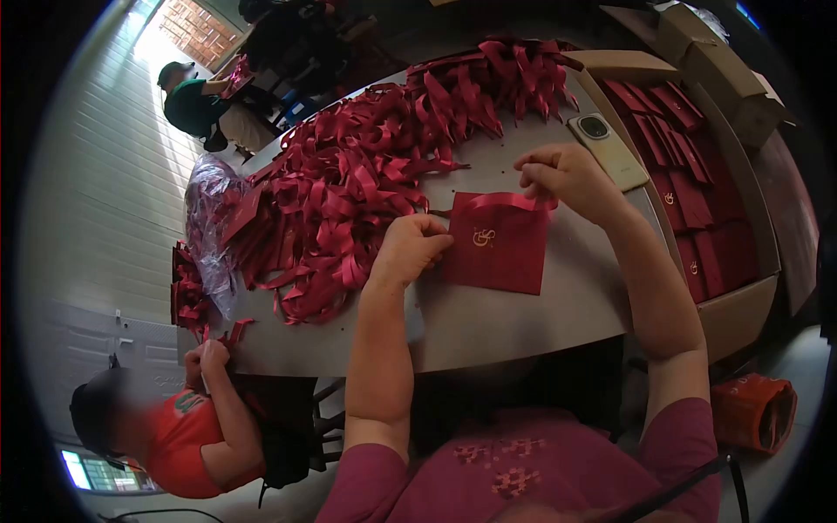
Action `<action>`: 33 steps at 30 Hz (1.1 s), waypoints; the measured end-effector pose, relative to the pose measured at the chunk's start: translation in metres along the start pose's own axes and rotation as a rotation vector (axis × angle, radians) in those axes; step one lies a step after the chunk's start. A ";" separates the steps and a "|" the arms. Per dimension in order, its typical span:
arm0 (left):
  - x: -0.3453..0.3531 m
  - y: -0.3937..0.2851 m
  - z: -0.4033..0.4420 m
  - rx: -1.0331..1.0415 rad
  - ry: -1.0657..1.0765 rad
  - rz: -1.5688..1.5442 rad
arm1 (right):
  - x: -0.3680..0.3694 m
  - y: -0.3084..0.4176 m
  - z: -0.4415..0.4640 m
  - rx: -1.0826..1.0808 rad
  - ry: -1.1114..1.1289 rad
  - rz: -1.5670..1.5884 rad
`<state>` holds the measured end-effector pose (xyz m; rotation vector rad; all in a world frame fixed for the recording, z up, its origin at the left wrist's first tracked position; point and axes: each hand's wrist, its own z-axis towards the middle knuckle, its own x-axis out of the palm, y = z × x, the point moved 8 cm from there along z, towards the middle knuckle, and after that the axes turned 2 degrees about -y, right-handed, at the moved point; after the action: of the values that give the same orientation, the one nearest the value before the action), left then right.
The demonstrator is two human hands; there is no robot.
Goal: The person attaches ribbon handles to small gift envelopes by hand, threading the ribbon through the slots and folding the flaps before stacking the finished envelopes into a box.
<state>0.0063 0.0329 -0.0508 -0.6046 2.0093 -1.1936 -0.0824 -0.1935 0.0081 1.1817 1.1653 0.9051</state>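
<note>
Between my left hand, pinching its edge, and curled right hand, grip unclear, lies the pouch: ribbon best flat!

Daylight burns out to white around the opening at upper left and pales the panelled wall, while the background sinks into shadow. Soft light covers the bench, where the red pouch looks sharp. Fisheye distortion bows straight edges (black swallows the corners); blur masks the head of the person in orange.
</note>
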 end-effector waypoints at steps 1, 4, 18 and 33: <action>0.001 0.001 0.001 0.007 0.011 0.033 | 0.007 -0.011 0.003 -0.003 0.031 -0.049; 0.004 0.003 0.005 0.029 -0.001 0.045 | 0.034 0.015 -0.013 -0.540 -0.188 -0.873; 0.010 -0.001 0.001 -0.032 0.001 -0.389 | 0.066 -0.012 -0.014 -0.416 0.067 -0.492; 0.018 0.006 0.001 -0.129 0.075 -0.490 | 0.065 -0.033 -0.010 0.238 0.258 0.210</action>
<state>-0.0048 0.0230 -0.0623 -1.1824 2.0773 -1.3850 -0.0809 -0.1347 -0.0363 1.4304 1.4034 1.1260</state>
